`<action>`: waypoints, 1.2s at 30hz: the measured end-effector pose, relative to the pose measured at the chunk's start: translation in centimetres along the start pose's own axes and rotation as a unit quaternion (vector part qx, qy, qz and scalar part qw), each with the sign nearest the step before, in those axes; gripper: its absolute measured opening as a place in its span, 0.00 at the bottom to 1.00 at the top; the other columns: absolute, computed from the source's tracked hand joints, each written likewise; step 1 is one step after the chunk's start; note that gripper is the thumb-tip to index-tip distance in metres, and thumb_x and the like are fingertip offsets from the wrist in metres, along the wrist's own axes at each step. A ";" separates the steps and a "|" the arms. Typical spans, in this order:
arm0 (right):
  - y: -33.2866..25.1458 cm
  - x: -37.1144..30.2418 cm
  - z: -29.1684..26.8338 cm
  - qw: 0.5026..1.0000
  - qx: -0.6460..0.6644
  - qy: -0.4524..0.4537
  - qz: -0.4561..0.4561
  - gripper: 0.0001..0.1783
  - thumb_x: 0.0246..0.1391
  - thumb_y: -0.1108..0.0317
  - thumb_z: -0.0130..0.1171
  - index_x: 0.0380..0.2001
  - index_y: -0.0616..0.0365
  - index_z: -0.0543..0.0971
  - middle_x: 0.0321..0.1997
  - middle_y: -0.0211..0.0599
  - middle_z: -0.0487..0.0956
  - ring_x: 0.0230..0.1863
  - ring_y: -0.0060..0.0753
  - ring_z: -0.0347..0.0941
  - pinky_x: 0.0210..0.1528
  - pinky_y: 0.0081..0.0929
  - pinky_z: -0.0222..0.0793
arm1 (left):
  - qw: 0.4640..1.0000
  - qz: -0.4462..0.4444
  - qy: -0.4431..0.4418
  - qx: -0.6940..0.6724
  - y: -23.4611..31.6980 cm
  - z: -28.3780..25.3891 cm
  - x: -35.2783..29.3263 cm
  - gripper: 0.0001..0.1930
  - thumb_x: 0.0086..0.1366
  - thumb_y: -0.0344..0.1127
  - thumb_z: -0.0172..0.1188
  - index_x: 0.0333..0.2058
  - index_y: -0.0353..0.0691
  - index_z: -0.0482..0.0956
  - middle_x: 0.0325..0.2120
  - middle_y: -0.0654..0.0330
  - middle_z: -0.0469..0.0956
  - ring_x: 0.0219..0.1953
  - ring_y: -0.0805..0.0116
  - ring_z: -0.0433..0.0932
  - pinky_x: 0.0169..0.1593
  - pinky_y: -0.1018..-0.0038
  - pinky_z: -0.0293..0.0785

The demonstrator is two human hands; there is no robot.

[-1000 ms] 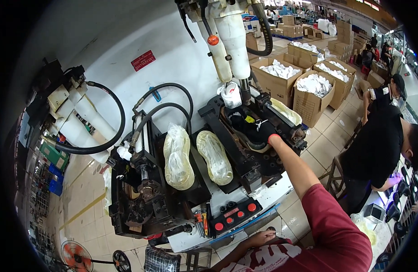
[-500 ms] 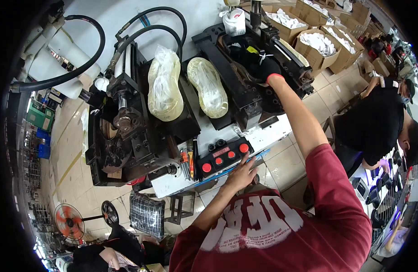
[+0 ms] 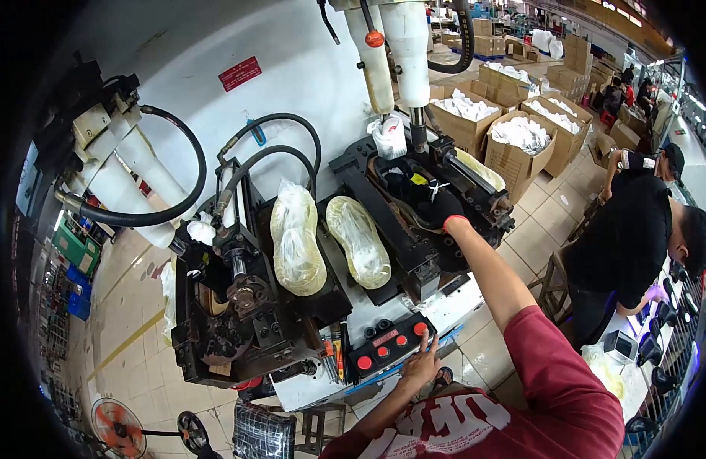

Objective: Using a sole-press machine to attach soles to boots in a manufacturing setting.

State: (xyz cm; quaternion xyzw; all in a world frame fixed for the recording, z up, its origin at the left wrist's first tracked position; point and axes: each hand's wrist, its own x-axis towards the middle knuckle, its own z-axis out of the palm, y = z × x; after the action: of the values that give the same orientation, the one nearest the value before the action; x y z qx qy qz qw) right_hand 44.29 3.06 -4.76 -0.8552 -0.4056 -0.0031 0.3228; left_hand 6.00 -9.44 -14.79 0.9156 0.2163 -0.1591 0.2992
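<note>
My left hand [image 3: 420,367] is bare, its fingers apart, with a fingertip at the rightmost red button [image 3: 420,328] of a black control box [image 3: 391,346]. My right hand [image 3: 448,205] wears a black glove with a red cuff. It is closed on the near end of a black shoe [image 3: 402,180] sitting in the right press station [image 3: 422,252]; glove and shoe are both dark, so the single fingers do not stand out. A yellow patch and white lace show on the shoe. Two yellowish sole-shaped pads [image 3: 298,245] wrapped in clear plastic lie between the stations.
The left press station [image 3: 238,306] has a black hose [image 3: 200,153] arching over it. White cylinders [image 3: 405,53] hang above the right station. Screwdrivers [image 3: 331,359] lie beside the control box. Cardboard boxes [image 3: 521,157] of white pieces stand behind at right. A co-worker in black [image 3: 621,222] sits at right.
The view has tilted up, so the machine sits lower in the picture. My left fingertip has come onto the rightmost red button. My right hand stays at the shoe.
</note>
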 end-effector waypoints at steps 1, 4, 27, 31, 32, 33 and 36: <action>-0.3 -0.1 0.1 1.000 0.011 -0.010 -0.002 0.29 0.48 0.42 0.66 0.46 0.53 0.84 0.46 0.52 0.83 0.49 0.55 0.80 0.51 0.47 0.74 | 0.999 -0.007 -0.031 0.013 -0.3 -0.1 -0.1 0.42 0.66 0.51 0.58 0.74 0.55 0.47 0.75 0.42 0.36 0.56 0.37 0.76 0.55 0.54 0.78; -0.7 0.6 -1.4 0.999 -0.020 0.004 -0.025 0.30 0.47 0.43 0.66 0.47 0.53 0.84 0.46 0.51 0.83 0.48 0.55 0.80 0.51 0.47 0.74 | 0.999 0.017 -0.020 -0.030 -1.1 0.0 0.7 0.42 0.67 0.50 0.58 0.74 0.54 0.47 0.75 0.41 0.36 0.58 0.36 0.75 0.56 0.54 0.77; -6.6 2.4 -11.2 0.993 -0.087 0.019 -0.082 0.23 0.54 0.52 0.60 0.49 0.52 0.81 0.47 0.54 0.82 0.49 0.59 0.78 0.52 0.50 0.73 | 0.942 0.148 0.131 -0.271 -5.1 4.7 -3.1 0.23 0.70 0.43 0.61 0.61 0.49 0.75 0.68 0.50 0.63 0.39 0.64 0.82 0.46 0.68 0.80; -13.4 -0.8 -11.7 0.996 0.022 0.031 -0.079 0.24 0.51 0.48 0.61 0.47 0.50 0.82 0.47 0.54 0.82 0.50 0.59 0.78 0.51 0.48 0.75 | 0.953 0.101 0.144 -0.247 -9.5 5.4 -6.4 0.24 0.69 0.44 0.62 0.60 0.42 0.76 0.62 0.45 0.70 0.43 0.62 0.80 0.49 0.70 0.77; -10.1 -0.5 -12.4 0.997 0.004 0.076 -0.007 0.23 0.51 0.48 0.62 0.43 0.51 0.84 0.43 0.54 0.83 0.48 0.59 0.79 0.50 0.48 0.75 | 0.948 0.125 0.128 -0.263 -8.7 5.4 -6.1 0.24 0.69 0.44 0.62 0.60 0.43 0.76 0.62 0.45 0.70 0.42 0.62 0.80 0.49 0.71 0.76; -9.0 -0.5 -12.9 0.994 0.006 0.106 0.038 0.21 0.52 0.49 0.62 0.40 0.54 0.85 0.41 0.54 0.83 0.45 0.59 0.80 0.49 0.47 0.76 | 0.936 0.115 0.171 -0.287 -8.5 6.0 -6.5 0.19 0.69 0.45 0.59 0.51 0.39 0.81 0.50 0.45 0.80 0.44 0.53 0.82 0.47 0.66 0.79; -13.4 -4.6 -15.5 0.987 -0.034 0.159 -0.011 0.17 0.58 0.55 0.57 0.37 0.58 0.85 0.34 0.55 0.83 0.37 0.55 0.82 0.40 0.48 0.76 | 0.928 0.068 0.121 -0.346 -10.4 5.6 -9.9 0.19 0.70 0.41 0.63 0.53 0.34 0.79 0.49 0.53 0.79 0.48 0.59 0.76 0.53 0.63 0.75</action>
State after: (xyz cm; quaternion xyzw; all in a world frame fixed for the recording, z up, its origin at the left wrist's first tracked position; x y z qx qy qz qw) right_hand 35.88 -2.53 13.61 -0.8496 -0.3586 -0.1562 0.3538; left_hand -8.53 -8.31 -19.93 0.7797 0.2298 0.0584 0.5795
